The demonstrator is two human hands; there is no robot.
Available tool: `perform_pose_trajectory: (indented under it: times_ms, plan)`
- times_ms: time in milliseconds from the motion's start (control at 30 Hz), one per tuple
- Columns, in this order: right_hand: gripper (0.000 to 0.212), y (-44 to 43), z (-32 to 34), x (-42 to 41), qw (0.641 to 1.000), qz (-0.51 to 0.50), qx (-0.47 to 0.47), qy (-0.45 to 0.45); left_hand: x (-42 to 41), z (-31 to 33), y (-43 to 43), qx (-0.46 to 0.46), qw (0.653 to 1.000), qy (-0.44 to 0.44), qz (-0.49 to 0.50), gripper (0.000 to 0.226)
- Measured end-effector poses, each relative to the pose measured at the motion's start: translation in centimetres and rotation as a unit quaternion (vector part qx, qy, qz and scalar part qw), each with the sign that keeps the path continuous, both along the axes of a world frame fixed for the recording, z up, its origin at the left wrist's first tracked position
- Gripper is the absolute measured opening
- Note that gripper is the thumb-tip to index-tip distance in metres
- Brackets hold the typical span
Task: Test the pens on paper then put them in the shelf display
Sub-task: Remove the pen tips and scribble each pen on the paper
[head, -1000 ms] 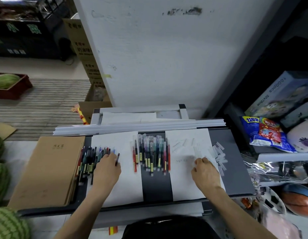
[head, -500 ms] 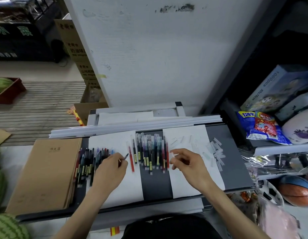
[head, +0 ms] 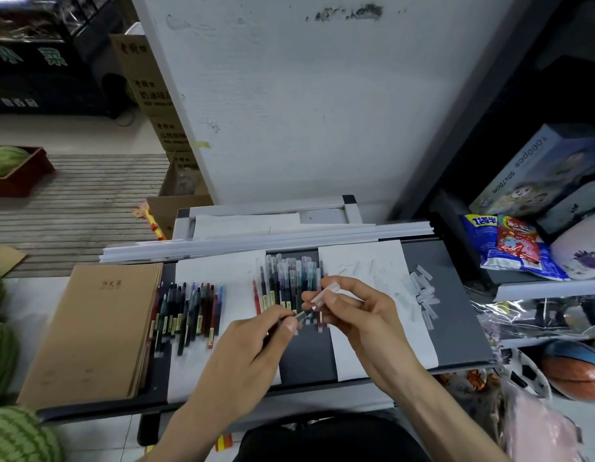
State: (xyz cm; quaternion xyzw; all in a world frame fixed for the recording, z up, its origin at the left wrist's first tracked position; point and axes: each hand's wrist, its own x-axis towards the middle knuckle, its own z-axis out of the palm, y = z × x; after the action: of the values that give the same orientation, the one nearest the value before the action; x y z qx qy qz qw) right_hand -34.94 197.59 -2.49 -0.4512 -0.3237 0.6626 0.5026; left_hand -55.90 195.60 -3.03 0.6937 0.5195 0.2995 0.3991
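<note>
Just above the dark tray (head: 306,358), a pen (head: 302,316) is gripped by its barrel in the curled fingers of the left hand (head: 246,348). Its tip is turned toward the right hand (head: 359,311), where a clear cap (head: 326,292) is pinched between thumb and fingertips, close to the tip but not yet on it. What appear to be uncapped pens (head: 186,311) are laid in a row on the left sheet (head: 216,266), capped pens (head: 286,278) are grouped at the middle, and loose caps (head: 423,291) are scattered beside the scribbled test paper (head: 366,261). Capping is judged to be the step in hand; whether this pen has been tested cannot be told. Next, the cap's mouth must be lined up squarely with the tip and pressed home.
</note>
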Motion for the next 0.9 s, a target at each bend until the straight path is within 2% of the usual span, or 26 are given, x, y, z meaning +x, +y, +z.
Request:
perform_pose_trajectory:
  times_ms: [233, 433, 633, 767, 800, 900]
  plan:
    - [0.012, -0.9, -0.6, -0.6, 0.995, 0.037, 0.057, -0.078, 0.1, -0.5, -0.2, -0.010, 1.000, 0.018, 0.009, 0.035]
    - [0.024, -1.7, -2.3, -1.7, 0.995, -0.002, 0.038, -0.090, 1.5, -1.9, -0.3, -0.013, 0.999, 0.049, 0.018, 0.027]
    - [0.029, -1.0, -3.8, -1.6, 0.989, 0.053, 0.004, -0.136, 2.3, -4.6, -1.3, -0.102, 0.992, -0.032, 0.059, 0.030]
    - [0.022, 0.1, -5.1, -1.9, 0.979, 0.115, -0.030, -0.168, 3.1, -5.9, -0.9, -0.189, 0.968, -0.135, 0.096, 0.025]
    - [0.022, 0.3, -5.7, -2.0, 0.973, 0.119, -0.035, -0.196, 3.2, -6.3, -0.5, -0.193, 0.967, -0.129, 0.103, 0.024]
    - [0.020, 0.6, -7.5, -2.3, 0.966, 0.088, -0.056, -0.236, 2.6, -8.2, 0.5, -0.160, 0.978, -0.033, 0.133, 0.025]
